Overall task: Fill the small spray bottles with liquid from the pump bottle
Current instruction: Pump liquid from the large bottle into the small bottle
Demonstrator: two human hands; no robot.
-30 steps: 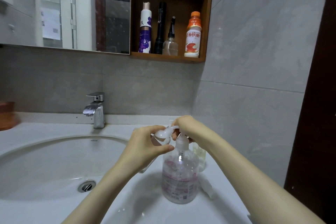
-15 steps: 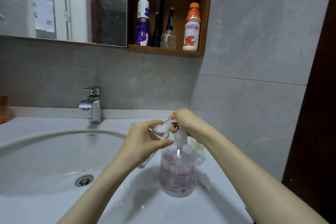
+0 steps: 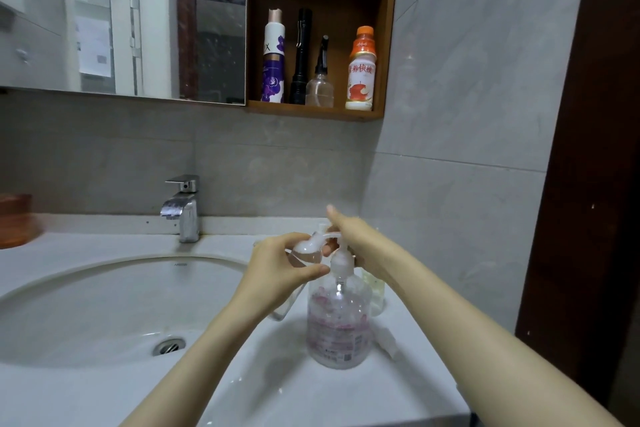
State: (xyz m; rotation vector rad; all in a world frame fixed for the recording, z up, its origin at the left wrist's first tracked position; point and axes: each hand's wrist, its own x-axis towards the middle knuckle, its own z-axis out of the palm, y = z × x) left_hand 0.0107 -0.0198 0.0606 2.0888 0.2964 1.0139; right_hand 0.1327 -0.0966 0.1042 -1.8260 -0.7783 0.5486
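The pump bottle (image 3: 339,322), clear with pink print on its label, stands upright on the white desk (image 3: 346,399). Its nozzle points left to the top of a small clear spray bottle (image 3: 303,251), held tilted in the left hand (image 3: 277,270). A second small bottle (image 3: 376,291), yellowish, stands just behind the pump bottle.

left hand (image 3: 277,274) holds small spray bottle (image 3: 304,251) at spout | right hand (image 3: 360,239) holds pump bottle (image 3: 339,322) head — index finger raised

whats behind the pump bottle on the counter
A small clear bottle with pale yellowish contents stands behind the pump bottle, by the wall. Its top is covered by the right hand, so its cap cannot be seen.
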